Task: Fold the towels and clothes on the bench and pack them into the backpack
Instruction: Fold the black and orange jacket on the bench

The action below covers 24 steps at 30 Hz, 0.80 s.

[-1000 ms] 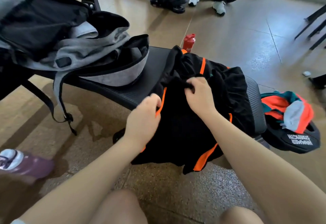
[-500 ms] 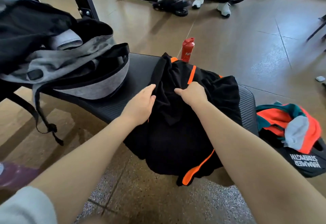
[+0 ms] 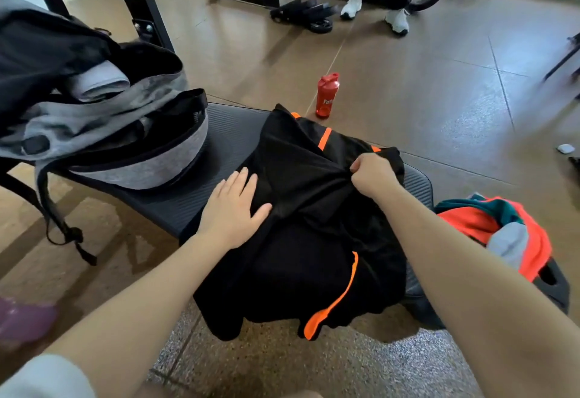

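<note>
A black garment with orange trim (image 3: 301,240) lies crumpled across the black bench (image 3: 229,137) and hangs over its near edge. My left hand (image 3: 233,207) rests flat on the garment's left side, fingers spread. My right hand (image 3: 372,176) is closed in a fist on a bunch of the black fabric near the garment's far right. A grey and black backpack (image 3: 125,143) lies open on the bench's left part, with a rolled grey towel (image 3: 100,80) showing inside it.
An orange, teal and grey pile of clothes (image 3: 499,231) sits on a black object right of the bench. A red bottle (image 3: 327,95) stands on the floor behind the bench. A person's legs in white shoes (image 3: 397,19) stand further back by gym frames.
My left hand let go of the orange trim and now lies flat on the garment. My right hand moved right, pulling a bunch of fabric with it.
</note>
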Motion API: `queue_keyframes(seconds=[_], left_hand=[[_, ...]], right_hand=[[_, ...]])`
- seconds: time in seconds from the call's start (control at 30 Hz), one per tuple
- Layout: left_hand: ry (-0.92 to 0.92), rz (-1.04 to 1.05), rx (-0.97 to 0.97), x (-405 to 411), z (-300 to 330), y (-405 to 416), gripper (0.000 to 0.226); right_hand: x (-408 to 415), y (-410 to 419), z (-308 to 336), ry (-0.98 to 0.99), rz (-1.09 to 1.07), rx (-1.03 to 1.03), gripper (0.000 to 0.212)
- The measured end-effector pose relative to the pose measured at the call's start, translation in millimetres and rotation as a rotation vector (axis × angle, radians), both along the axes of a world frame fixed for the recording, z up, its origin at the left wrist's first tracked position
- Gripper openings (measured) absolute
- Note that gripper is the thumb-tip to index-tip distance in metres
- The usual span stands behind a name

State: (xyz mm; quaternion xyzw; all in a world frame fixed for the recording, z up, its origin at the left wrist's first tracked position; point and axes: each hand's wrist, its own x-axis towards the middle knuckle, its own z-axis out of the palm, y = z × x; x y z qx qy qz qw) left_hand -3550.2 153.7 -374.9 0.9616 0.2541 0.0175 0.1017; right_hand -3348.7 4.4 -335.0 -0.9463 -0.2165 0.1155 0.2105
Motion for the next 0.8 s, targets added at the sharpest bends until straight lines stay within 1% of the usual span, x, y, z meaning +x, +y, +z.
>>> queue_keyframes(seconds=[0.03, 0.1, 0.13, 0.17, 0.2, 0.23, 0.27, 0.3, 0.33, 0.4, 0.47, 0.53, 0.57, 0.6, 0.63, 0.67, 0.73, 0.77, 0.8], left_hand=[[0.026, 0.016, 0.025, 0, -2, -1, 0.070], [0.033, 0.070, 0.035, -1, -4, -1, 0.079], [0.036, 0.094, 0.042, -2, -4, 0, 0.082], [0.043, 0.117, 0.050, -2, -4, 1, 0.085], [0.052, 0.140, 0.056, -3, -3, 2, 0.087], [0.056, 0.165, 0.057, -4, -3, 4, 0.089], [0.060, 0.188, 0.052, -5, -3, 6, 0.091], [0.060, 0.209, 0.045, -6, -3, 8, 0.094], [0.059, 0.224, 0.040, -7, -3, 10, 0.099], [0.057, 0.235, 0.037, -8, -3, 12, 0.108], [0.054, 0.218, 0.038, -8, -3, 14, 0.112], [0.050, 0.193, 0.050, -8, -3, 13, 0.113], [0.047, 0.186, 0.043, -8, -2, 12, 0.113], [0.030, 0.184, 0.025, -10, -2, 13, 0.112], [-0.015, 0.180, -0.008, -10, -1, 14, 0.109], [-0.098, 0.167, -0.053, -12, 0, 14, 0.103], [-0.381, 0.124, -0.176, -18, 3, 14, 0.078], [-0.517, 0.098, -0.229, -23, 6, 13, 0.064], [-0.621, 0.071, -0.241, -30, 8, 11, 0.052]], right_hand=[[-4, 0, -1, -0.042, -0.003, -0.070, 0.029], [-12, 7, 4, -0.264, -0.016, -0.074, 0.030], [-15, 13, 6, -0.372, 0.027, -0.049, 0.030], [-16, 20, 6, -0.406, 0.121, -0.025, 0.032], [-16, 29, 4, -0.339, 0.238, 0.001, 0.034], [-18, 37, 1, -0.199, 0.352, 0.000, 0.039], [-19, 43, -5, -0.072, 0.441, -0.051, 0.045], [-19, 47, -11, -0.025, 0.506, -0.128, 0.052], [-19, 48, -17, -0.036, 0.539, -0.202, 0.056], [-16, 47, -27, -0.096, 0.536, -0.264, 0.058], [-13, 42, -31, -0.172, 0.469, -0.267, 0.057], [-17, 35, -30, -0.227, 0.328, -0.174, 0.057], [-24, 30, -28, -0.229, 0.287, -0.103, 0.056], [-35, 23, -25, -0.226, 0.290, -0.019, 0.055], [-48, 15, -21, -0.222, 0.325, 0.068, 0.054], [-63, 5, -17, -0.216, 0.361, 0.150, 0.052], [-93, -17, -12, -0.232, 0.383, 0.284, 0.041], [-107, -30, -12, -0.254, 0.366, 0.313, 0.032], [-122, -42, -14, -0.282, 0.337, 0.302, 0.022]])
